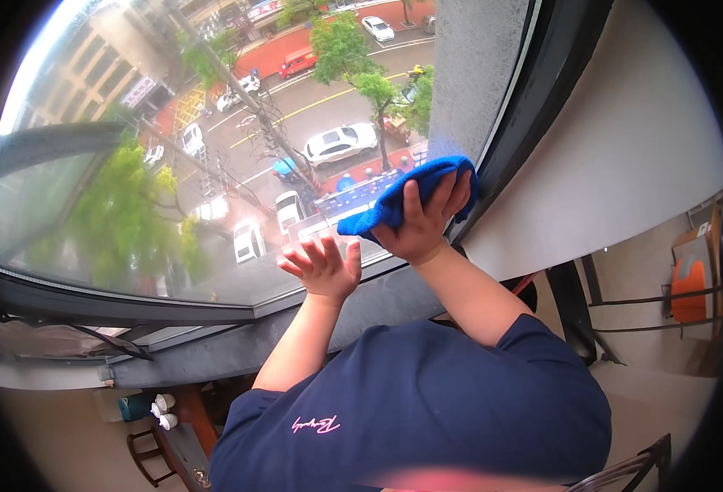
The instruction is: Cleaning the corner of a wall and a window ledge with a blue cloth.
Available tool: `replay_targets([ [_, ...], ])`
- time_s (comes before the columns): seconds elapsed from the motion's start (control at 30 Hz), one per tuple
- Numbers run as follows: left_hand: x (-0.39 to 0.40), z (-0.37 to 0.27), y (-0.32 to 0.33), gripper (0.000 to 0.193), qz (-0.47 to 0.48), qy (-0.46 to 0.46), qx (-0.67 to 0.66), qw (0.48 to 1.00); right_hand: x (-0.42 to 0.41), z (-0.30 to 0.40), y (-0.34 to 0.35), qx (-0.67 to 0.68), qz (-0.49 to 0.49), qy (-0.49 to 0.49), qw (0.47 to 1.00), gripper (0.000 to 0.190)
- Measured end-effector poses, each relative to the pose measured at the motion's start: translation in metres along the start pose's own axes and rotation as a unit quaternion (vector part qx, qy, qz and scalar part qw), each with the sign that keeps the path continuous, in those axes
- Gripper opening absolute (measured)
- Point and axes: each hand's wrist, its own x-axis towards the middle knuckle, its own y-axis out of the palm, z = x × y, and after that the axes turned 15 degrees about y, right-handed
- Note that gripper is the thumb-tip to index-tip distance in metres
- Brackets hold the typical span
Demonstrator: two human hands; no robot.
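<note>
My right hand (426,221) presses a blue cloth (392,203) against the window glass (213,166), close to the dark frame on the right. Its fingers lie spread over the folded cloth, with the thumb at the lower left edge. To the left and a little lower, my left hand (324,267) is raised before the same pane with its fingers apart and nothing in it. Whether its fingertips touch the glass I cannot tell. Part of the pane's lower right corner is hidden behind my right hand and forearm.
A dark window frame (539,92) and a grey sill (373,313) border the pane. Outside, far below, runs a street with cars and trees. Behind me at lower left, white cups (164,406) stand by a wooden table (195,424). An orange object (688,289) is at right.
</note>
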Motion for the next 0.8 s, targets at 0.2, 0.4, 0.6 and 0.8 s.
replay_targets([
  [0.2,0.003,0.004,-0.037,0.069,-0.037,-0.03,-0.172,0.984,-0.02,0.022,0.001,-0.015,0.054,-0.027,0.998,0.066],
  [0.4,0.038,0.053,-0.044,0.067,-0.079,-0.038,-0.033,0.996,0.009,-0.016,-0.016,0.007,0.016,0.05,0.999,0.067],
  [0.6,0.034,0.046,-0.026,0.065,-0.107,-0.043,0.021,0.993,-0.015,0.029,-0.003,0.032,0.052,0.013,0.998,0.062],
  [0.8,0.036,0.046,-0.026,0.065,-0.118,-0.054,0.007,0.991,-0.007,-0.004,-0.01,0.007,0.053,-0.009,0.999,0.06],
])
